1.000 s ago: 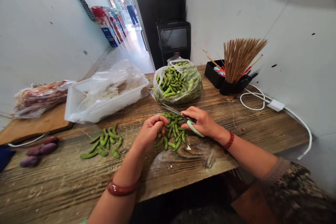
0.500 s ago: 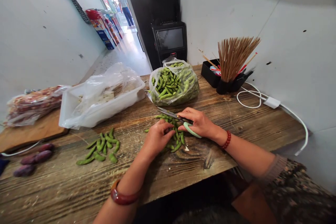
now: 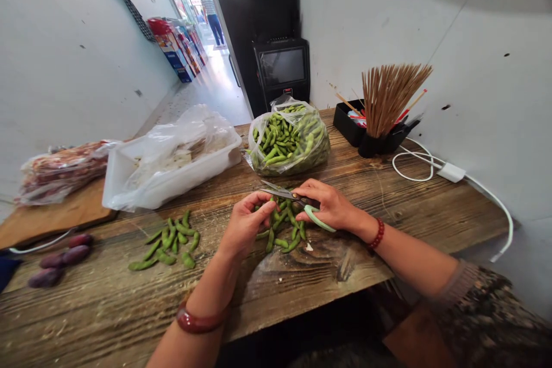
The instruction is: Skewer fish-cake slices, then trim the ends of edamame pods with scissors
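Works over a rough-grained wooden table (image 3: 129, 307) across the lower frame. Has a thin, clear plastic bag (image 3: 297, 165) of green pods (image 3: 280, 142) at centre. Lifts the left hand (image 3: 248, 221) leftward since half a second ago, fingers bent toward the thumb; cannot tell whether pinching a pod. Wraps the right hand (image 3: 326, 204) around mint-handled scissors (image 3: 295, 196), slim metal blades parted now, nearly together before. Half-hides plump, curved loose pods (image 3: 294, 243) just below centre.

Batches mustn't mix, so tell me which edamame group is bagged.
The edamame pods in the clear plastic bag; the central pile beside the left hand and the left pile lie loose on the wooden table.
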